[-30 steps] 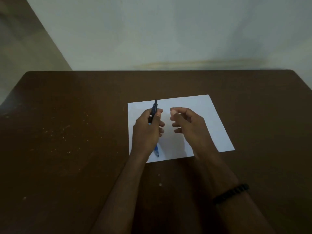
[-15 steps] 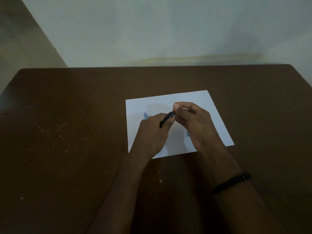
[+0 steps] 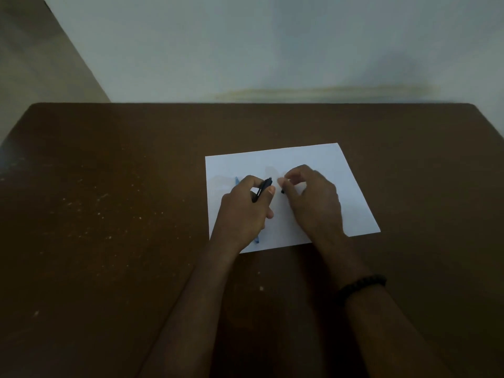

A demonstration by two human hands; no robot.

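Dimly lit and speckled with pale flecks, the brown bench (image 3: 109, 241) is crossed in the near ground by both forearms, a dark beaded bracelet (image 3: 362, 285) being worn on the right wrist. Further in, both hands are held low over a white sheet of paper (image 3: 327, 165), which lies flat and slightly skewed, right of the bench's middle. A dark pen (image 3: 262, 189) is gripped in the left hand (image 3: 242, 211) between thumb and curled fingers, its upper end tilted toward the right hand (image 3: 313, 203). The right hand's fingers are curled and its thumb and forefinger are pinched together, seemingly on a small dark piece (image 3: 282, 191) seen just under them. Blue slivers (image 3: 256, 240) show from under the left hand; what they belong to cannot be told. The likeliest mishap is judged to be a dropped piece: so small a part, loosely pinched, could be lost against the dark bench once it rolls off the white sheet. The unweighted paper could also be dragged by a wrist. Ample bare room is left on the left side and beyond the sheet, and every edge lies well apart from the hands. At the far edge the bench is met by a pale wall (image 3: 272, 50).
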